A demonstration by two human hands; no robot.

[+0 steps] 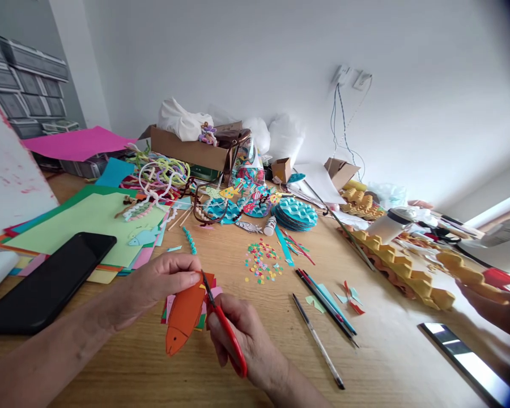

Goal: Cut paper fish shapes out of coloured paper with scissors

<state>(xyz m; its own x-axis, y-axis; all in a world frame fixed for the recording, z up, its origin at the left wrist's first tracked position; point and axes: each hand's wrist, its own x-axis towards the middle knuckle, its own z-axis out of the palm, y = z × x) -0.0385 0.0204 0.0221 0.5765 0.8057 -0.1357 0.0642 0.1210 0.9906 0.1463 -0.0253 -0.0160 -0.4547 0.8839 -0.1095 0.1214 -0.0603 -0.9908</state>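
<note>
My left hand (pixel 165 283) pinches the upper end of an orange paper fish (pixel 182 317), whose drawn eye and head line point down toward me. In my right hand (pixel 246 334) is a pair of red-handled scissors (pixel 227 334). Their dark blades reach the right upper edge of the orange paper, close to my left fingertips. Beneath the fish, edges of pink, red and green paper pieces (pixel 202 322) show on the wooden table (pixel 276 368).
A black phone (pixel 51 283) lies left by stacked coloured paper (pixel 80 221). Paper dots (pixel 263 260), pens (pixel 327 306) and scraps (pixel 352 297) lie to the right. Blue scalloped discs (pixel 295 214) stand behind. Another person's hand (pixel 493 306) is at far right by yellow egg-carton pieces (pixel 408 277).
</note>
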